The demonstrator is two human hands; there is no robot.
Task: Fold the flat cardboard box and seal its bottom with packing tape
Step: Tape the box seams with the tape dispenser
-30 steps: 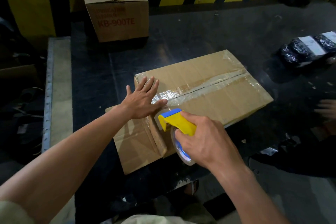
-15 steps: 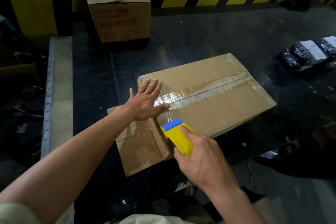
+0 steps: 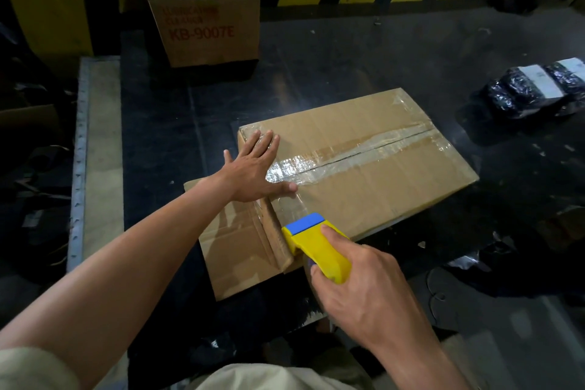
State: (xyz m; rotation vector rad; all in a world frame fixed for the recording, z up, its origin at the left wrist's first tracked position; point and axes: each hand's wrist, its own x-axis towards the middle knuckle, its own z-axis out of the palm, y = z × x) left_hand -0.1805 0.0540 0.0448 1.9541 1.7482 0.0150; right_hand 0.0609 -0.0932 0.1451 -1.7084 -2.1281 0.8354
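— Where's the box?
— The box [image 3: 373,187] lies on the dark desk [image 3: 316,79], seam up, with tape [image 3: 345,158] along the seam. A flap sticks out at my near end.
— Your grips?
— My left grip [image 3: 253,169] is flat, fingers straight, pressing the box's near end, thumb on the tape. My right grip [image 3: 367,291] is curled round the dispenser [image 3: 319,247], at the box's near corner. Film seems to run from it to the box; too faint to be sure.
— Anything else?
— A second box [image 3: 202,9] far back; black parcels [image 3: 535,90] to the right.
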